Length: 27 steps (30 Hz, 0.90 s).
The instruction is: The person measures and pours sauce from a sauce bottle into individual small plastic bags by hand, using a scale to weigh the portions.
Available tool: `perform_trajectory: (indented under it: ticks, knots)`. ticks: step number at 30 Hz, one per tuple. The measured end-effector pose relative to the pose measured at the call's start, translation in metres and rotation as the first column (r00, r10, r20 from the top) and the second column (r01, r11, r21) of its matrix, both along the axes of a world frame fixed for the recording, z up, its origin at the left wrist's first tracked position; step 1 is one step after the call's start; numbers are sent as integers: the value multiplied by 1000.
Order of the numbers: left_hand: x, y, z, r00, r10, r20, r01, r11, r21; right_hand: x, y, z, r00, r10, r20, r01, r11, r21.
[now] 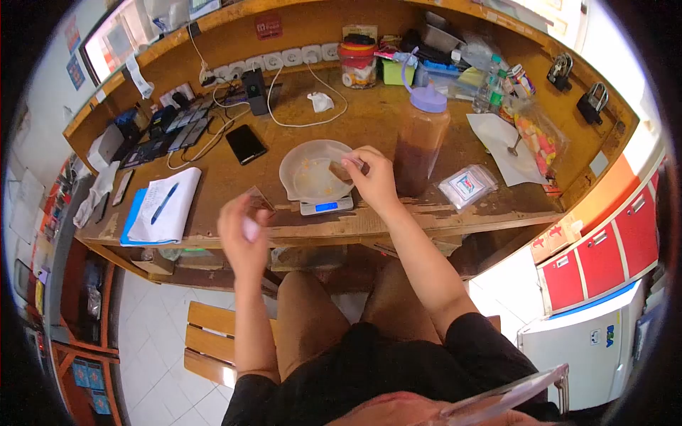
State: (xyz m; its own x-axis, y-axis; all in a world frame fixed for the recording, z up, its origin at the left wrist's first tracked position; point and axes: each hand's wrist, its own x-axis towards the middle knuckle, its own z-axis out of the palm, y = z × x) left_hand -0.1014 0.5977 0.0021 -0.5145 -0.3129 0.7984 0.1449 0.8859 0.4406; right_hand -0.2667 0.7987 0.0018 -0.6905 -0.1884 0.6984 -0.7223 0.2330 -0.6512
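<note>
A whitish translucent plastic bowl (pixel 290 170) with small yellow bits in it sits on a digital scale (pixel 327 207) with a lit blue display. My right hand (pixel 375 181) is over the bowl's right side, its fingers pinching a small, flat brownish piece (pixel 341 172). To the left of the scale, near the front edge of the desk, is my left hand (pixel 244 226), smeared by motion. Its fingers are closed on a small clear plastic bag (pixel 261 197), whose contents I cannot make out.
Right of the bowl stands a large bottle of brown liquid (pixel 420 145) with a lilac lid, beside a pack of clear plastic bags (pixel 467 186). A phone (pixel 246 144), a notebook (pixel 177 202) with a blue pen (pixel 165 203), and a white cable (pixel 302 125) lie on the desk (pixel 291 226).
</note>
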Motion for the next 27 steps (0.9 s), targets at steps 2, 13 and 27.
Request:
perform_trajectory:
  ticks: [2, 13, 27]
  knots:
    - [-2, 31, 7, 982, -183, 40, 180, 982, 57, 19, 4, 11, 993, 114, 25, -111, 990, -83]
    - [21, 94, -1, 752, -658, -33, 467, 496, 732, 114, 55, 0, 698, 605, 383, -522, 796, -307]
    - [44, 95, 1, 796, -605, 6, 500, 665, 555, 137, 68, -10, 675, 605, 423, -516, 796, -316]
